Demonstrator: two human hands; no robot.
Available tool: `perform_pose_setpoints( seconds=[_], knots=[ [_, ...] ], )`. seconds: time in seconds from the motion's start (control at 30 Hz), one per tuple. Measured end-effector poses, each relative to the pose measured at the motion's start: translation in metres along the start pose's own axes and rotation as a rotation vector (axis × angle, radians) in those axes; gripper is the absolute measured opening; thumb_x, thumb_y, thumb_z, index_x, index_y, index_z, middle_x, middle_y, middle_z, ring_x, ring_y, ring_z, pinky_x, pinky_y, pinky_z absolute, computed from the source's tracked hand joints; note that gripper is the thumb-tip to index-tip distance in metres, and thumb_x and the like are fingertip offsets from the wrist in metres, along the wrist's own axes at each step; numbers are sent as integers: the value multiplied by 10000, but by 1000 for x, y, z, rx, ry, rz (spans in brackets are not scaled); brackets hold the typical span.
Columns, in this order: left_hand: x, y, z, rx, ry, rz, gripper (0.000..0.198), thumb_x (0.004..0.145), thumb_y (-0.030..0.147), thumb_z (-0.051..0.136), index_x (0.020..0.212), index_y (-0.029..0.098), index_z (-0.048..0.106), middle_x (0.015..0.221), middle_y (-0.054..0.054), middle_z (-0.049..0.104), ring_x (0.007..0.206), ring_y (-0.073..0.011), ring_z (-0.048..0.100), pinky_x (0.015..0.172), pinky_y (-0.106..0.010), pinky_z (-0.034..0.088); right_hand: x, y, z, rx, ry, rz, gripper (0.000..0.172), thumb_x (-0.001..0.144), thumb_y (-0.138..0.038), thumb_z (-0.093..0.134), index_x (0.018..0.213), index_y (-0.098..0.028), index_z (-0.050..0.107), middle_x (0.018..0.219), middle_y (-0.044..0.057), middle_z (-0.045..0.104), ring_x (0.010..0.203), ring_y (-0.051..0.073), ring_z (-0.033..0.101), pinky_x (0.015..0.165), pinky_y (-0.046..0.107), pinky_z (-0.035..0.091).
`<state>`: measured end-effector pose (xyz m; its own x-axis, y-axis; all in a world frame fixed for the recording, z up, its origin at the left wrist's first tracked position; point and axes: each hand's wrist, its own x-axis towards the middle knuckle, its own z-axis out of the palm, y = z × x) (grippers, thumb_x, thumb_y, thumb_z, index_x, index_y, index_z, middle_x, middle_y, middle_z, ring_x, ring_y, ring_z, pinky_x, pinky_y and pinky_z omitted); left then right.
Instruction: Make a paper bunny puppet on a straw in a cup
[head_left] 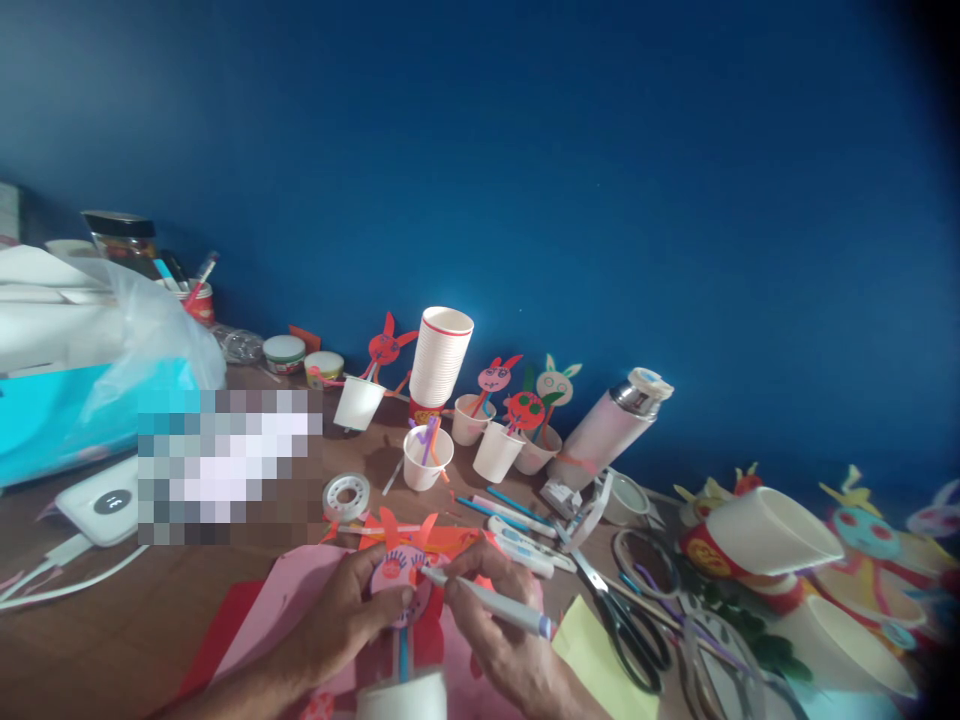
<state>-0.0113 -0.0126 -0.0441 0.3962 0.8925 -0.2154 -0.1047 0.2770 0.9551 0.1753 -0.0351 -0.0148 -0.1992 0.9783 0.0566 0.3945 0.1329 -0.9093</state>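
Observation:
My left hand (pixel 334 615) grips a round pink paper face (pixel 397 572) with drawn eyelashes and a red mouth. A blue straw (pixel 403 655) runs down from the face into a white paper cup (pixel 401 697) at the bottom edge. My right hand (pixel 502 635) holds a white marker with a blue end (pixel 499 603), its tip touching the face. Red paper cutouts (pixel 401 530) stick out behind the face. Pink paper (pixel 255 610) lies under my hands.
Black-handled scissors (pixel 626 625) and yellow paper (pixel 600 660) lie right of my hands. Finished cup figures (pixel 495 420), a stack of paper cups (pixel 439 355), a tape roll (pixel 346 497) and a steel-topped flask (pixel 611 430) stand on the wooden table (pixel 67 640) against a blue wall (pixel 600 200).

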Motion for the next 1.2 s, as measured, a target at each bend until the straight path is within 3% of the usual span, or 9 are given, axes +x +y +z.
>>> perform_pose_setpoints(
  seconds=[0.53,0.8,1.03,1.2],
  knots=[
    [0,1,0,24,8,-34,459,672,519,714,927,148,624,584,49,519,495,-93,364,460,-205,288,0,-2,-1,-16,-9,-24,179,873,-294,478,803,-171,587,605,-31,554,384,58,461,337,149,322],
    [1,-3,-1,66,14,-18,440,689,527,688,878,136,618,578,37,517,482,-90,358,453,-205,282,-1,0,-1,-18,-13,-23,152,867,-276,485,795,-178,577,524,-58,498,343,58,442,341,158,318],
    [-1,-4,-2,81,29,-17,480,698,517,680,966,125,608,577,49,501,484,-89,350,451,-203,277,-2,-1,0,-12,-8,-37,159,870,-271,486,778,-176,574,574,-48,511,352,49,449,330,149,313],
    [-1,3,1,64,28,-13,390,688,481,698,860,141,615,568,49,508,490,-91,369,460,-201,290,-2,-1,-1,1,-10,-32,164,883,-272,474,795,-172,570,611,-39,529,360,46,458,321,141,320]
  ],
)
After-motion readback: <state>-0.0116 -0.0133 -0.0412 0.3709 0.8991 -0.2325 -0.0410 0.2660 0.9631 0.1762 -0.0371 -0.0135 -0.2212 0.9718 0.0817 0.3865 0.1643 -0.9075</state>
